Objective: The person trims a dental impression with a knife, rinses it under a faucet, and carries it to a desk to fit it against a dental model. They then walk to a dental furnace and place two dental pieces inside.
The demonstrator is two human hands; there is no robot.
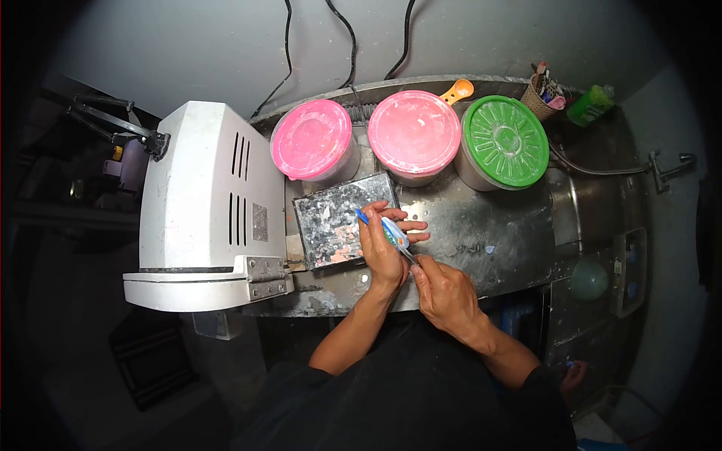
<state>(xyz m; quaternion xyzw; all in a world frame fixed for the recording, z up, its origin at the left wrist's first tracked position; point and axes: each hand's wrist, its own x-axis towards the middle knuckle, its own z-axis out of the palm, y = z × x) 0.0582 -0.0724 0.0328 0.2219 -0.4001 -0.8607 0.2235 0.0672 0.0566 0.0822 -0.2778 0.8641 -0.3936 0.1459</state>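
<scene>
My left hand [382, 248] holds a small blue-and-white piece [392, 231] with green and orange patches between thumb and palm, its other fingers stretched out behind. What this piece is I cannot make out. My right hand [447, 293] is closed around a thin metal tool [411, 258], whose tip meets the lower end of the piece; the rest of the tool is hidden in the fingers. Under and left of my left hand lies a dark flat slab [327, 214], smeared with white and orange residue.
Tubs with a pink lid [310, 139], a second pink lid [414, 131] and a green lid [505, 141] line the back. An orange scoop [458, 92] sits behind. A white vented machine [203, 195] stands left. Another hand [575, 373] shows at lower right.
</scene>
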